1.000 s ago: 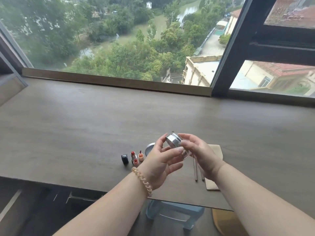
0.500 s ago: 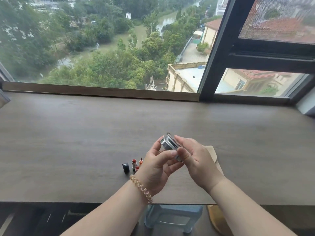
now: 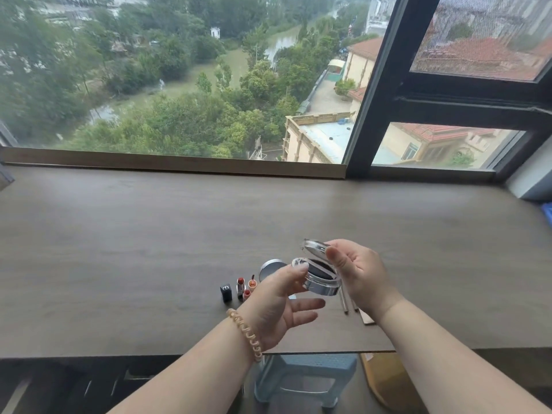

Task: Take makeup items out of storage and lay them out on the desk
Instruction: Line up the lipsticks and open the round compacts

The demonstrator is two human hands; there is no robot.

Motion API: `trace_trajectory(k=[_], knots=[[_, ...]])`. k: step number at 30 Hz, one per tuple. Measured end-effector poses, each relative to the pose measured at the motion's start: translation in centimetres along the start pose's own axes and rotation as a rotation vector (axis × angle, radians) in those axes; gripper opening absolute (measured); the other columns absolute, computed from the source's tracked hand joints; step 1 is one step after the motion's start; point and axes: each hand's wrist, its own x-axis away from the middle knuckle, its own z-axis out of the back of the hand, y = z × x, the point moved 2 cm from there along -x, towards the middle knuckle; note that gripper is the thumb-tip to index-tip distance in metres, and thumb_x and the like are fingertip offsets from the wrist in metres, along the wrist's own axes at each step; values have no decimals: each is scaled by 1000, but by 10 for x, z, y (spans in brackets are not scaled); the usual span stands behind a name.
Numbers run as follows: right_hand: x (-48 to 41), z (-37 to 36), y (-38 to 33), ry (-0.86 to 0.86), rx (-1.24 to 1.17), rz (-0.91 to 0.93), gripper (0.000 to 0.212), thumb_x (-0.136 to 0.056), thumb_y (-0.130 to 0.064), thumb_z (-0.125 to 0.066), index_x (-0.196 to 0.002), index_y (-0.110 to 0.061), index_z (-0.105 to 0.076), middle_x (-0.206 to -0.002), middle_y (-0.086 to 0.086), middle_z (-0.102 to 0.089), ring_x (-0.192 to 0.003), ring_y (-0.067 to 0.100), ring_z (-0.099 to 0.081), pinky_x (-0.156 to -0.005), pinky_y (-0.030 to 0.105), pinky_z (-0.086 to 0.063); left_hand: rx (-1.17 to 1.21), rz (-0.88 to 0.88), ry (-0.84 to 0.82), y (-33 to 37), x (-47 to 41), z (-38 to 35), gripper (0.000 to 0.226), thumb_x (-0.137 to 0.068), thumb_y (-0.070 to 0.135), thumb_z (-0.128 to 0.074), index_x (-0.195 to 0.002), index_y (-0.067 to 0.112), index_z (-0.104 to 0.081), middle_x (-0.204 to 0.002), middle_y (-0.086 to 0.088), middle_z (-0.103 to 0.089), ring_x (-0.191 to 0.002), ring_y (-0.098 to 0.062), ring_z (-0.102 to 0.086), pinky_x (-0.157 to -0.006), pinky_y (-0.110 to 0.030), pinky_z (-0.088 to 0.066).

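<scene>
Silver compact [image 3: 321, 282], lid hinged open, held above the desk [image 3: 149, 234] front edge. Left hand [image 3: 277, 306] pinches its near rim by the thumb, other fingers loose; right hand [image 3: 358, 271] grips lid and base. Lipsticks [image 3: 243, 286] stand left of it; bare desk lies directly below.

The right hand [image 3: 363, 273] hides most of the thin pencils [image 3: 345, 303] and flat tan card [image 3: 368, 319]; the small lipsticks' [image 3: 243, 286] labels are unreadable.

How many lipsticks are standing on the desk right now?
3 open lipsticks stand left of the left hand: one beside the black cap, one to its right, one nearest. The hand may hide more.
</scene>
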Motion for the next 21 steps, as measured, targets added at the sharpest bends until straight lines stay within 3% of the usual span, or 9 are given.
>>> trace_trajectory(k=[4,7,10,13,18,21], knots=[[-4,5,12,-62,-53,-42,70,-65,-81,-51,-83,-15,-69,-77,1,-72,-76,16,-66,-76,42,-52,-68,-24,49,-2,-3,-3,13,-87,12,-58,-97,10,-66,-88,-12,-68,-66,-19,-66,-54,-22,-51],[-11,13,26,-82,-120,-79,70,-76,-74,-45,-83,-8,-67,-81,10,-71,-80,24,-66,-80,43,-51,-94,-15,47,-11,-8,-8,16,-86,1,-57,-97,9,-65,-83,-11,-70,-65,-18,-66,-56,-22,-53],[-15,19,45,-106,-245,-203,59,-83,-63,-42,-99,-14,-70,-98,4,-74,-95,17,-67,-87,32,-49,-121,5,86,-26,-15,-14,23,-87,-2,-56,-106,7,-64,-86,-11,-70,-65,-17,-66,-57,-22,-53],[-16,23,72,-102,-295,-290,50,-81,-54,-51,-102,-11,-67,-98,7,-73,-91,17,-67,-78,27,-48,-146,21,202,-42,-28,-17,27,-88,-5,-52,-108,11,-63,-82,-6,-72,-62,-15,-66,-57,-21,-53],[-21,20,104,-161,-243,-299,11,-86,-27,-61,-84,-17,-66,-81,0,-68,-79,14,-61,-74,24,-51,-213,78,387,-64,-51,-12,31,-89,-6,-49,-109,17,-58,-83,-3,-70,-62,-14,-67,-55,-21,-51],[-31,17,129,-187,-113,-316,15,-91,-25,-58,-79,-21,-66,-75,-3,-66,-73,13,-61,-77,35,-53,-356,96,458,-76,-67,-6,30,-89,-2,-52,-104,24,-55,-83,-6,-65,-59,-19,-62,-50,-23,-46]])
